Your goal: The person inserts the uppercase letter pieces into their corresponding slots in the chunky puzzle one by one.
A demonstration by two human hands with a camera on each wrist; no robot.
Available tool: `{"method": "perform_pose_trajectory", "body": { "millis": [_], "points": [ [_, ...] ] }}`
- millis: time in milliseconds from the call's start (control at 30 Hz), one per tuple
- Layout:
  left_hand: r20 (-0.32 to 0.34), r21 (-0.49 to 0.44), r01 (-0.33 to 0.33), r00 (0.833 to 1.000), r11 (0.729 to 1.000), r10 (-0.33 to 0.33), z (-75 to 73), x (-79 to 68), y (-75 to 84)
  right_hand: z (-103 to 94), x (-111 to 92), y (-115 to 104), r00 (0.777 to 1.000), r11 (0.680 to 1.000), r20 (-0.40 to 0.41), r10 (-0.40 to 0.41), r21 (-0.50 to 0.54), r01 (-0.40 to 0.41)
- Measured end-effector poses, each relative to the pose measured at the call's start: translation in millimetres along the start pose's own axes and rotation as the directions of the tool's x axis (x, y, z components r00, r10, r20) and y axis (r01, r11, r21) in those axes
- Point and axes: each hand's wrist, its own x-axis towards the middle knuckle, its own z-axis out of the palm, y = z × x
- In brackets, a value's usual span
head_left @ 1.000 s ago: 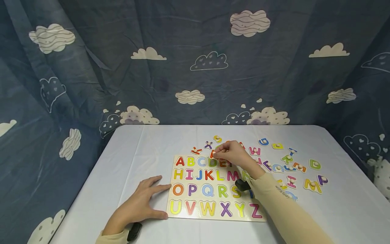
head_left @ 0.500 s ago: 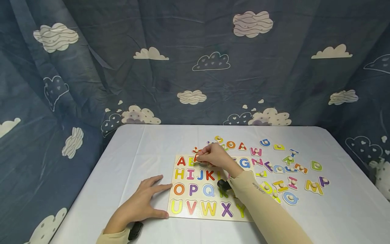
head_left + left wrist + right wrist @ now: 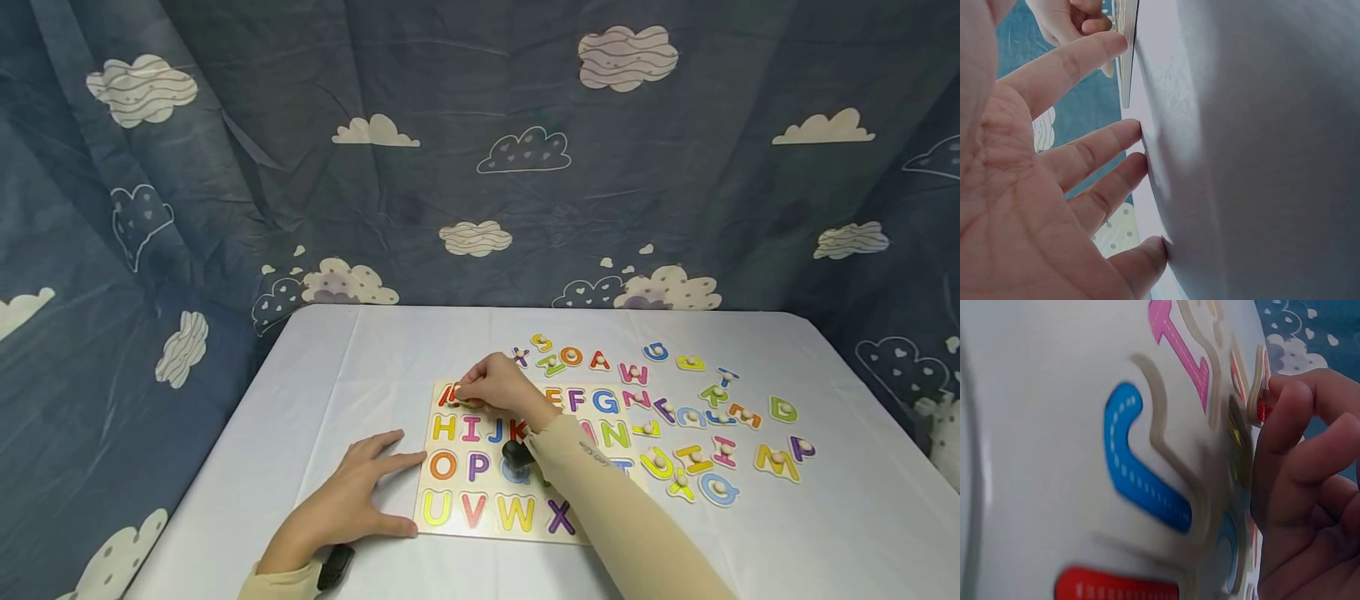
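A wooden alphabet puzzle board (image 3: pixel 491 490) lies on the white table, with rows of coloured letter recesses. My right hand (image 3: pixel 498 385) pinches a red letter piece (image 3: pixel 1259 387), which looks like an A, between thumb and index finger. It is held over the board's top left corner, at the printed A; the fingers partly cover it. My left hand (image 3: pixel 348 492) rests at the board's left side, fingers spread. In the left wrist view, the left index finger (image 3: pixel 1079 62) reaches to the board's edge, while other fingertips touch the tablecloth.
Loose knobbed letter pieces lie behind and right of the board, among them an orange O (image 3: pixel 572 357), a pink W (image 3: pixel 633 374), a blue Q (image 3: pixel 718 490) and a yellow M (image 3: pixel 777 462). A dark cloud-patterned curtain (image 3: pixel 420 192) hangs behind the table.
My right hand has moved left along the board's top row, carrying the red letter piece from near the printed D to the printed A. My left hand has stayed in place.
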Motion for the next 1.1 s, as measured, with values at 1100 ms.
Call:
{"method": "perform_pose_trajectory", "body": {
  "millis": [1100],
  "points": [
    [0.013,0.008,-0.007,1.0,1.0,0.007,-0.1,-1.0,-2.8,18.7,7.8,-11.1,0.997,0.995,-0.014,0.081,-0.052,-0.081]
  ]
}}
